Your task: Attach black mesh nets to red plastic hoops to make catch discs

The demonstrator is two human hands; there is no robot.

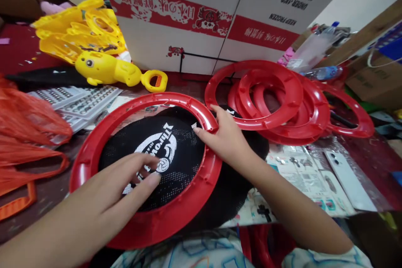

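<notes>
A large red plastic ring lies in front of me with its ribbed side up. Inside and beneath it spreads black mesh fabric with a white printed logo. My right hand grips the ring's upper right rim, thumb towards the inside and fingers over the outer edge. Above the printed logo is my left hand, its fingers bent and the thumb apart, with nothing seen in it. Whether its fingertips touch the fabric I cannot tell.
More red rings are piled at the back right. Yellow duck-shaped plastic parts lie at the back left, near parts trays and an orange plastic bag. A white carton stands behind. A white phone lies at the right.
</notes>
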